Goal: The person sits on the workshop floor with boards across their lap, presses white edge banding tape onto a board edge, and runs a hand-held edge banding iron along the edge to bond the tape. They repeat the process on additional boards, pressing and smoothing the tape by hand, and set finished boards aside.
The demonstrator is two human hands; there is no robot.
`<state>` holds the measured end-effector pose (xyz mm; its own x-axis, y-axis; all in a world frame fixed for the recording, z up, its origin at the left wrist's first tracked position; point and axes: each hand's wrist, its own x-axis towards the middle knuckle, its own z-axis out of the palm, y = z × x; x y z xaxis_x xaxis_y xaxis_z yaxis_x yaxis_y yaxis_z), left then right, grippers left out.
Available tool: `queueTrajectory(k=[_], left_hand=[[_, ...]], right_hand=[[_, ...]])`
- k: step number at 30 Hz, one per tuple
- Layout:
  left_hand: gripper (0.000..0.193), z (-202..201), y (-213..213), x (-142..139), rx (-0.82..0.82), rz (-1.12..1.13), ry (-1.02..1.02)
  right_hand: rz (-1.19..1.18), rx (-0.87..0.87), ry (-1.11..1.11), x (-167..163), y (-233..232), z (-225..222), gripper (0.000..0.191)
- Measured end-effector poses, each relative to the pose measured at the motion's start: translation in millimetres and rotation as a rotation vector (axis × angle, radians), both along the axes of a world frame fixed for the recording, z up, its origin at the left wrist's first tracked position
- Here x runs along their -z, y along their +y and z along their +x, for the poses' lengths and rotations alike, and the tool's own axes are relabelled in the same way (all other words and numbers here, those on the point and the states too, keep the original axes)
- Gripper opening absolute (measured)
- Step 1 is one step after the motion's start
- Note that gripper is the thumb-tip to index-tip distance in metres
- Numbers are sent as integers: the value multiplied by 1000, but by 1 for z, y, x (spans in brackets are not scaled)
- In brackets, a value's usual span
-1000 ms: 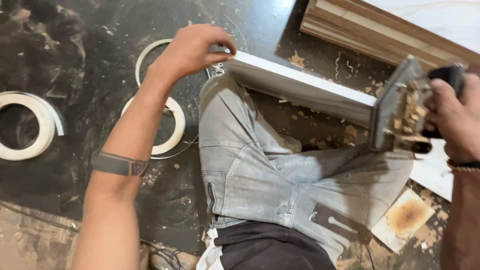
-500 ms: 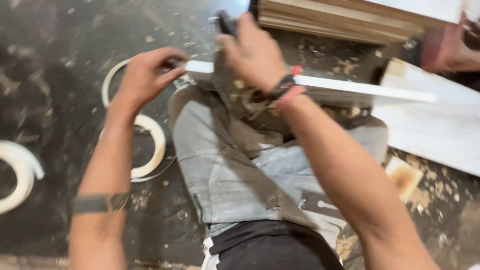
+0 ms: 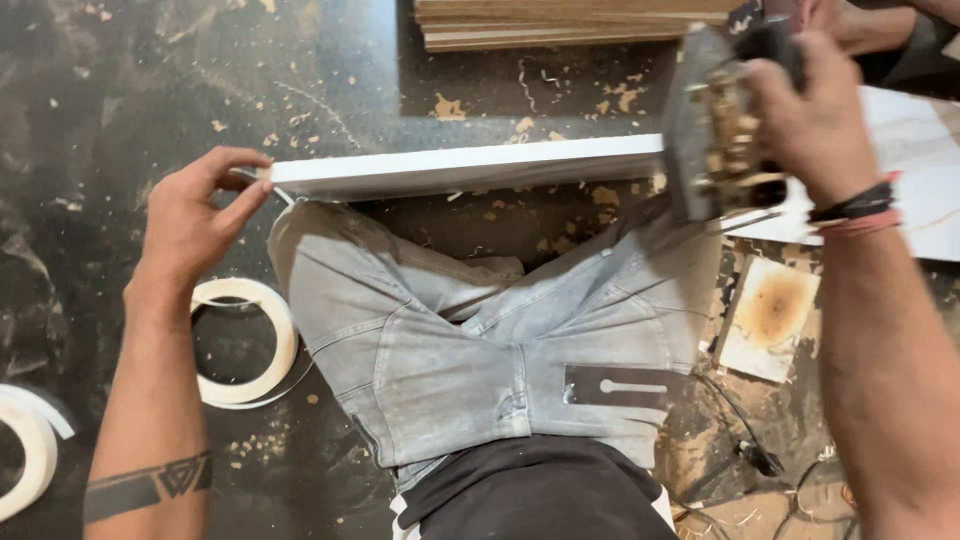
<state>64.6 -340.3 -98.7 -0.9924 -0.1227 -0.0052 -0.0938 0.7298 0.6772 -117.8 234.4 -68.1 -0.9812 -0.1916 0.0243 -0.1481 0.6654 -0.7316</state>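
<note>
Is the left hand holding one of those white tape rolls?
No, the left hand pinches the end of the white board; the tape roll lies untouched on the floor.

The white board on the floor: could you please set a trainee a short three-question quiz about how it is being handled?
1. True or false: the left hand pinches the end of the white board.
2. Which hand holds the power trimmer?
3. The roll of white edge tape lies: A) on the board, B) on the floor beside the left knee, C) on the stacked boards.

Key: 1 true; 2 the right hand; 3 B.
</note>
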Motion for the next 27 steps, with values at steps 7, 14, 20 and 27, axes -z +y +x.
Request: queueTrajectory(k=[7, 14, 20, 27], left_hand=[[23, 1, 7, 7, 81, -264, 60], [42, -26, 45, -10, 272, -475, 114], [43, -73, 159, 5, 504, -244, 213], [37, -120, 303, 17, 558, -188, 454]], right_hand=[[-381, 393, -384, -2, 135, 7, 16], [77, 574, -747, 82, 172, 92, 25], [383, 449, -897, 120, 194, 148, 43], [144, 166, -147, 71, 155, 82, 61]])
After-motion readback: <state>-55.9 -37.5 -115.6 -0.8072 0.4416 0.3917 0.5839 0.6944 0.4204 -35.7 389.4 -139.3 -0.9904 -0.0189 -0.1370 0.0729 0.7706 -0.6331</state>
